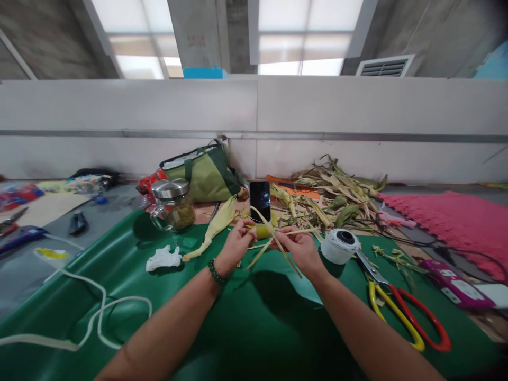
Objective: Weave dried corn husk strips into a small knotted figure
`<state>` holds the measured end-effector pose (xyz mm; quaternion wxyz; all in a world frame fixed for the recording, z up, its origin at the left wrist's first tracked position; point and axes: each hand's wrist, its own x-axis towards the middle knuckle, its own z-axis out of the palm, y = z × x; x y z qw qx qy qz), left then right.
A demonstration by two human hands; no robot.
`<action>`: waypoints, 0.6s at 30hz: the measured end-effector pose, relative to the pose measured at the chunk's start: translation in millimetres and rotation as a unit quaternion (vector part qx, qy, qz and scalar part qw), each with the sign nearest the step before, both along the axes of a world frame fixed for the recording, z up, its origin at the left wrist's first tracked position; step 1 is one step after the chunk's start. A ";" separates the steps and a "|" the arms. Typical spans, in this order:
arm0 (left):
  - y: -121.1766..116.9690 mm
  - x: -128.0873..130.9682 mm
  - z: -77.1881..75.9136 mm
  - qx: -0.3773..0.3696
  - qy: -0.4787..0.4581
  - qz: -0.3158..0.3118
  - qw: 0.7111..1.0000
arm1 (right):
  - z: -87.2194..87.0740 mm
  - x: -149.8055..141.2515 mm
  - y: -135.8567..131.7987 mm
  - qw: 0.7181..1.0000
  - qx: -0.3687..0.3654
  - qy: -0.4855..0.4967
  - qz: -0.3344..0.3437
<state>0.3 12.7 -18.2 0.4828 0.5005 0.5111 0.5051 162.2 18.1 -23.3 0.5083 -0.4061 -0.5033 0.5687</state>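
Between both hands, above the green mat point(246, 328), are several pale corn husk strips point(273, 236) that cross each other in a star-like shape. My left hand point(238, 242) pinches the strips from the left, with a green bead bracelet on the wrist. From the right, my right hand point(298, 247) grips them near the crossing, its fingers closed. Just beyond the hands a black phone point(260, 200) stands upright in a yellow tape roll point(263, 229). A whole corn husk point(216, 226) lies left of my left hand.
Scissors point(381, 286) with one yellow and one red handle lie at right, beside a white roll point(339, 246). At left stand a glass jar mug point(173, 205) and a crumpled tissue point(163, 258). Dried husks point(337, 185) are heaped at the back; a white cable point(103, 301) loops at left.
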 end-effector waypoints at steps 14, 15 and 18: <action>-11.4 6.4 3.4 -0.025 -0.069 -0.158 0.985 | 2.3 11.2 -0.3 0.989 0.017 -0.069 0.133; -11.2 6.6 2.9 -0.032 -0.072 -0.159 0.984 | 2.1 13.2 1.6 0.987 0.020 -0.087 0.134; -10.6 9.3 -2.2 -0.034 -0.050 -0.170 0.984 | 0.5 18.2 5.9 0.980 0.051 -0.142 0.127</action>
